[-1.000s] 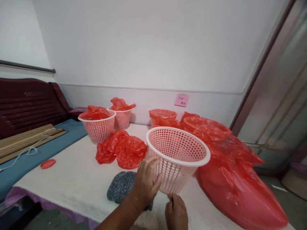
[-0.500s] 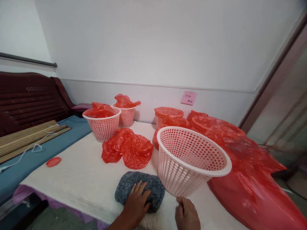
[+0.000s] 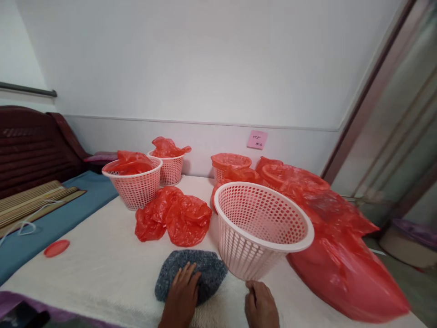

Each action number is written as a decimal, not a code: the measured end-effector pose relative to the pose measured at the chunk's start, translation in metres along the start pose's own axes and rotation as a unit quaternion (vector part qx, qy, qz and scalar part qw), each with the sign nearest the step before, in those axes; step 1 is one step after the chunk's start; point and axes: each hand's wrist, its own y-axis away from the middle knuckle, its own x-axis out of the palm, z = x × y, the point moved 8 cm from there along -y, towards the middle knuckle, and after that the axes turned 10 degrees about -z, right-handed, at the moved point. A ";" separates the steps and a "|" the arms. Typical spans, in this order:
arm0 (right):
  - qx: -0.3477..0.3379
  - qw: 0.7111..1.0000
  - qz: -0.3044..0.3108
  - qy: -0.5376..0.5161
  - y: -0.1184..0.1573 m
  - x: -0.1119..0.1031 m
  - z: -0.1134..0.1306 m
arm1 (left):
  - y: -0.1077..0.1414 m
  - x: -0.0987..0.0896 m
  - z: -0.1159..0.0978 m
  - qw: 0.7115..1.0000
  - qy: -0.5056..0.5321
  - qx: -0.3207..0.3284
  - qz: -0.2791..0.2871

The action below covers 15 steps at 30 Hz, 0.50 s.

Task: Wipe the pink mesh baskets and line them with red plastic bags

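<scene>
A dark grey-blue fuzzy cloth item (image 3: 208,269) lies on the white-covered table, left of the big pink basket's base. My left hand (image 3: 184,284) rests flat on top of it, fingers extended and somewhat apart. Close to the front of the pink perforated basket (image 3: 239,250), my right hand (image 3: 261,303) is curled on the table, thumb and fingers together; whether anything small is between them is hidden. The basket stands upright, with nothing visible inside. Behind the cloth item lies a crumpled red plastic bag (image 3: 187,218).
Two pink baskets (image 3: 136,189) with red bags stand at the back left. Red-bag-lined baskets (image 3: 232,160) and a large red bag (image 3: 348,273) fill the right side. A red oval lid-like piece (image 3: 56,248) lies left. A pink note (image 3: 257,140) is on the wall.
The view has shifted a little to the right, so things appear further left. My left hand still lies on the cloth item, which looks slightly reshaped. My right hand remains curled by the basket.
</scene>
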 end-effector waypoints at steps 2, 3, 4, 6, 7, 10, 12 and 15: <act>0.000 1.000 0.000 0.003 -0.001 0.000 0.004 | 0.005 -0.003 -0.003 0.999 -0.016 0.006 -0.031; -0.002 1.000 0.002 0.005 -0.001 0.000 0.005 | 0.008 -0.004 -0.004 0.999 -0.022 0.009 -0.046; -0.004 1.000 0.003 0.007 -0.001 -0.001 0.007 | 0.010 -0.005 -0.004 0.998 -0.027 0.011 -0.060; -0.010 1.000 0.005 0.010 -0.001 -0.001 0.010 | 0.012 -0.008 -0.004 0.996 -0.035 0.017 -0.084; -0.015 1.000 0.006 0.012 -0.001 -0.002 0.011 | 0.013 -0.009 -0.004 0.995 -0.038 0.021 -0.094; -0.027 1.000 0.000 0.014 -0.002 -0.003 0.014 | 0.014 -0.013 -0.003 0.991 -0.048 0.033 -0.119; -0.035 0.999 -0.007 0.014 -0.002 -0.002 0.014 | 0.015 -0.014 -0.001 0.989 -0.056 0.044 -0.131; -0.045 0.999 -0.018 0.011 -0.001 0.001 0.013 | 0.014 -0.012 0.001 0.985 -0.066 0.062 -0.149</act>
